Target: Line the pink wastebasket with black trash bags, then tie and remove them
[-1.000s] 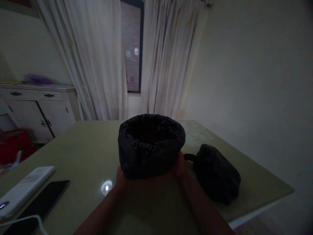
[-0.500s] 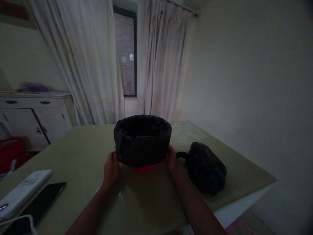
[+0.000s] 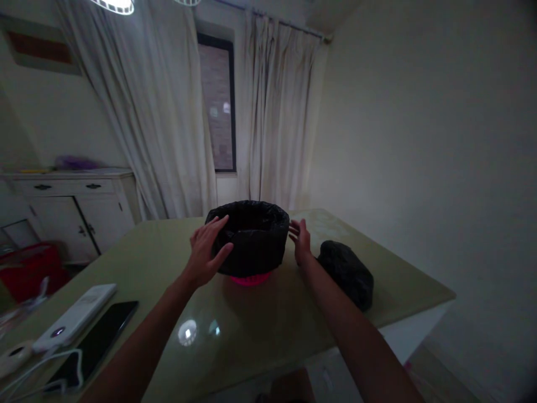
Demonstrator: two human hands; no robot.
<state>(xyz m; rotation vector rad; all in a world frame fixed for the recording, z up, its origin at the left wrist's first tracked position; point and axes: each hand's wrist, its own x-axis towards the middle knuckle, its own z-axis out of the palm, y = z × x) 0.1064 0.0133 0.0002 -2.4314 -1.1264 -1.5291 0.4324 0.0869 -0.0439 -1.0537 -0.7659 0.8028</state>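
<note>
A small pink bin (image 3: 250, 279) lined with a black plastic bag (image 3: 254, 240) stands on the green table (image 3: 146, 263). The bag is folded over the rim and covers most of the bin. My left hand (image 3: 205, 252) is spread against the bag's left side, fingers apart. My right hand (image 3: 300, 240) hovers open just beside the bag's right side, not gripping it. A second black bag bundle (image 3: 346, 271) lies on the table to the right of my right forearm.
A white remote-like device (image 3: 75, 322), a dark phone (image 3: 98, 338) and a white cable (image 3: 25, 375) lie at the table's near left. A white cabinet (image 3: 71, 207) and red object (image 3: 29, 268) stand left; curtains and a window are behind.
Both hands have let go of the lined bin's lower sides and opened, the left now resting higher on the bag. The bin sits farther from me, its pink base showing.
</note>
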